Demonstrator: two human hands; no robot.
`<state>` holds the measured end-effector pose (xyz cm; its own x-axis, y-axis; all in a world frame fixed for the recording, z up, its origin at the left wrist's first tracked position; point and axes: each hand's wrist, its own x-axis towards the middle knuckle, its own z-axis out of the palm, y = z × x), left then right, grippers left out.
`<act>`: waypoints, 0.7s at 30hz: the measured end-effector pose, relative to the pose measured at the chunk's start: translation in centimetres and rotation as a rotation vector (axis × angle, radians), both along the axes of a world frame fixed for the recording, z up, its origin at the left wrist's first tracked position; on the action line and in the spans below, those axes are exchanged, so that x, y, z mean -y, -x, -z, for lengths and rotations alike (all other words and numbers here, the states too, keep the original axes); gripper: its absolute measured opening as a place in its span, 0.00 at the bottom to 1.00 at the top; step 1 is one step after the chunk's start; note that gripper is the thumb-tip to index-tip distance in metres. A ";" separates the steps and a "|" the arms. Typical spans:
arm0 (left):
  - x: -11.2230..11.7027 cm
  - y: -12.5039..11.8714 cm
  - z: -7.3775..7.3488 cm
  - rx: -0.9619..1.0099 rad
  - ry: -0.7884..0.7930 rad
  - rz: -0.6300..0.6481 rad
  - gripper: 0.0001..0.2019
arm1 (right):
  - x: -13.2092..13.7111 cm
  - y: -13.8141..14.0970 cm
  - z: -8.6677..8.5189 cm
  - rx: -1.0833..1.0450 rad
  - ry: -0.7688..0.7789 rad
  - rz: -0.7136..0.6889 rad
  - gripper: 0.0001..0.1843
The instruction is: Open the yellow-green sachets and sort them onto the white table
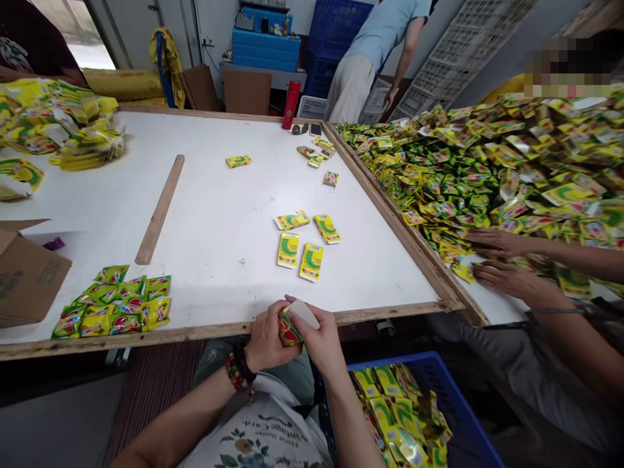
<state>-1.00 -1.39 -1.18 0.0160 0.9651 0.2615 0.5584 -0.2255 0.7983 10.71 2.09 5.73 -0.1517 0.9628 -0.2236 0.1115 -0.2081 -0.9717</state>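
Observation:
Over the table's front edge, my left hand (267, 341) is closed around a small green, yellow and red box (289, 330). My right hand (322, 341) grips the same box from the other side, its thumb by the raised white flap. What is inside the box is hidden. Beyond my hands lie several yellow boxes, the nearest a yellow box (311, 261) with a green curved picture. To the left, several green and yellow candy packets (117, 304) are grouped in rows near the edge.
A wooden strip (160, 211) lies on the white table (219, 227). At left stand a cardboard box (30, 279) and flattened yellow boxes (88, 123). Past a wooden divider, a co-worker's hands (507, 263) touch a heap of packets (463, 175). A blue crate (468, 422) is below right.

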 end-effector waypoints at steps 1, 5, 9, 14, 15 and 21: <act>0.0 -0.1 0.2 -0.012 -0.021 -0.008 0.36 | -0.1 0.1 0.0 0.011 -0.002 -0.015 0.18; 0.0 -0.2 0.6 -0.057 -0.065 -0.042 0.35 | -0.4 -0.2 -0.2 0.048 -0.054 -0.099 0.18; -0.2 -0.2 0.5 -0.036 -0.059 -0.030 0.36 | 0.4 -0.8 -0.6 0.124 -0.211 -0.174 0.21; -0.4 0.0 -0.1 -0.004 -0.057 0.062 0.27 | 1.5 -0.7 -0.1 0.209 -0.481 -0.243 0.20; -0.5 0.0 -0.1 -0.005 -0.059 0.061 0.26 | 1.6 -0.5 0.1 0.229 -0.498 -0.214 0.19; -0.5 -0.1 0.3 -0.032 -0.014 0.015 0.33 | 0.8 -0.2 0.5 0.281 -0.381 -0.121 0.20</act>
<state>-0.93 -0.88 -1.47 0.0392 0.9609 0.2741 0.5797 -0.2453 0.7770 10.91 1.28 5.24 -0.2516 0.9634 0.0927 0.3814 0.1868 -0.9053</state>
